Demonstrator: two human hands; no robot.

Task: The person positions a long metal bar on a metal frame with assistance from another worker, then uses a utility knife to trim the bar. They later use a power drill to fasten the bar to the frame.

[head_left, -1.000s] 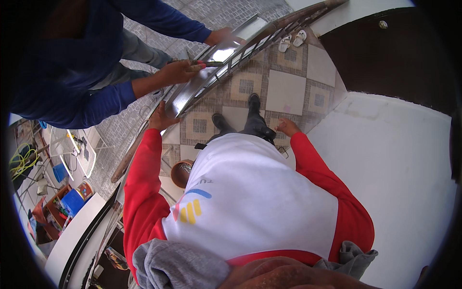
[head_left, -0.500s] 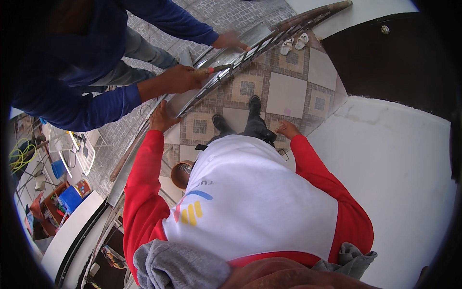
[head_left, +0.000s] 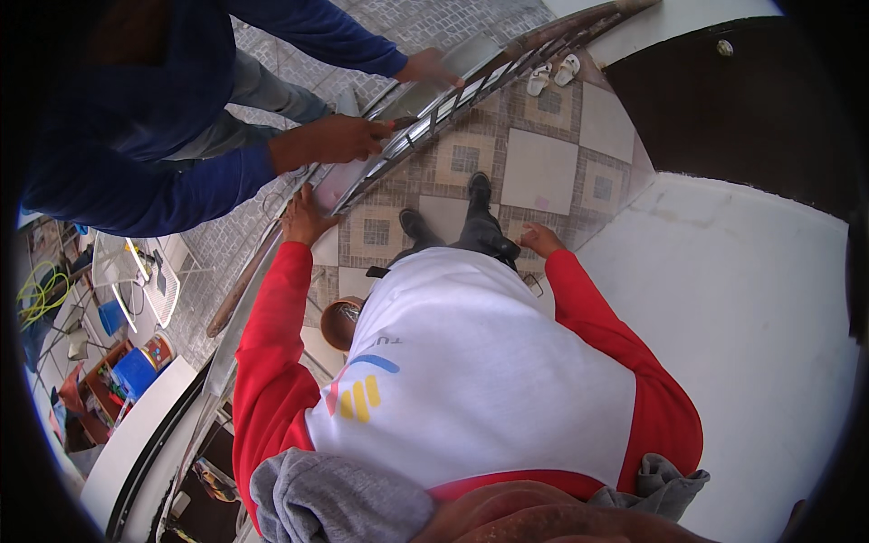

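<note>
My left hand (head_left: 306,217) rests at the lower end of a long shiny metal channel (head_left: 373,174). Its fingers lie over the edge, with the thumb spread toward the tiles, so it seems to steady the piece. My right hand (head_left: 541,240) hangs in the air above the tiled floor with nothing visible in it, its fingers loosely bent and apart. Across the channel, a co-worker in blue sleeves holds a short dark-bladed hand tool (head_left: 405,122) in one hand (head_left: 348,138). That person's other hand (head_left: 430,68) lies farther up the channel.
A curved dark rail (head_left: 579,29) runs along the channel. White sandals (head_left: 552,76) lie on the patterned tiles (head_left: 540,172). By my left side stands a brown pot (head_left: 342,322) with small metal pieces inside. At far left are a white chair (head_left: 163,288) and a blue bucket (head_left: 134,373).
The co-worker's tool hand has shifted up slightly along the channel, and the other hand has moved a little. My two hands stay in almost the same places.
</note>
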